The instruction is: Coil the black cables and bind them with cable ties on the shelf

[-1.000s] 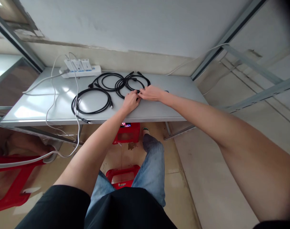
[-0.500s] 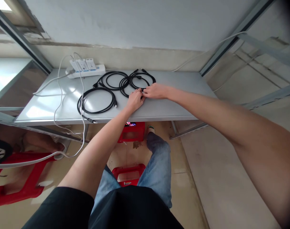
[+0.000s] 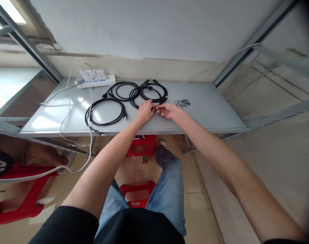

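My left hand (image 3: 145,112) and my right hand (image 3: 167,110) meet fingertip to fingertip near the front of a grey metal table (image 3: 215,112). Both pinch a thin black cable that leads back to the right coiled cable (image 3: 150,92). A second black coil (image 3: 122,90) overlaps that one at the back. A third, larger coil (image 3: 105,111) lies to the left of my left hand. A small heap of black twist ties (image 3: 183,102) lies just right of my right hand.
A white power strip (image 3: 95,78) with white plugs sits at the table's back left, and white cords (image 3: 68,112) trail over the front edge. Red plastic stools (image 3: 141,146) stand under and beside the table. Grey metal frame bars run on both sides.
My right hand has drawn back toward the table's front, uncovering the twist ties. The view has shifted, and both hands remain together at the cable.
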Motion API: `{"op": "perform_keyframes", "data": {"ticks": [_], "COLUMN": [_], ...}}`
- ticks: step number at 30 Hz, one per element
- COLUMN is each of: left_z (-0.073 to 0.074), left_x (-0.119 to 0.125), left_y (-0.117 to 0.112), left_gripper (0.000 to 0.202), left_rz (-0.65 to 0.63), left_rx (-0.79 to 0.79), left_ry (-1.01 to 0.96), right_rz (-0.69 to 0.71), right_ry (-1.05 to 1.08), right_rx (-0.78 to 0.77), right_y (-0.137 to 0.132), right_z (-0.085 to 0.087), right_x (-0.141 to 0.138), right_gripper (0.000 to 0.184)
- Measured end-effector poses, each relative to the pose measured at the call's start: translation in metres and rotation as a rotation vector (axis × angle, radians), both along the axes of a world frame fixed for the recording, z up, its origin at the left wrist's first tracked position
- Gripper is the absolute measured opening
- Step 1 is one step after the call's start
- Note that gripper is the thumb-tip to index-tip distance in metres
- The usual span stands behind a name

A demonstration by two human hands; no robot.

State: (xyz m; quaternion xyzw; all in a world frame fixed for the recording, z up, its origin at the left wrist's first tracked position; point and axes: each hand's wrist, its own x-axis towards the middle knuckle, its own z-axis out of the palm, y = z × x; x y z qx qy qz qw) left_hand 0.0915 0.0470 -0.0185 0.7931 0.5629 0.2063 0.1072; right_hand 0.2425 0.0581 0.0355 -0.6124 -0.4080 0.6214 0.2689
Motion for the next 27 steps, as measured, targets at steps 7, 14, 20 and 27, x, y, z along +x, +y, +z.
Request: {"op": "perform_keyframes", "data": {"ticks": [7,14,20,27], "left_z": [0.004,0.0,0.0,0.003], "left_x": [0.001,0.001,-0.001,0.0], "left_y": [-0.001,0.001,0.001,-0.001], "left_gripper": [0.034,0.032,0.033,0.035], "left_rz": [-0.008,-0.005,-0.006,-0.004], "left_rx": [-0.008,-0.003,0.007,0.001], "left_ry": [-0.033,-0.079,-0.067,-0.04], "right_rz": [0.278,0.745,1.071,1.251], "right_ry": [-0.061,-0.865,-1.172,-1.343], "right_rx": [0.185,0.866,1.115,1.188], "right_y": [-0.001,0.009,0.025,0.032], "right_z": [-0.008,0.001,0.014,0.018], "right_x": [0.023,0.034,0.041,0.035], "right_gripper": [0.029,0.017,0.027,0.033]}}
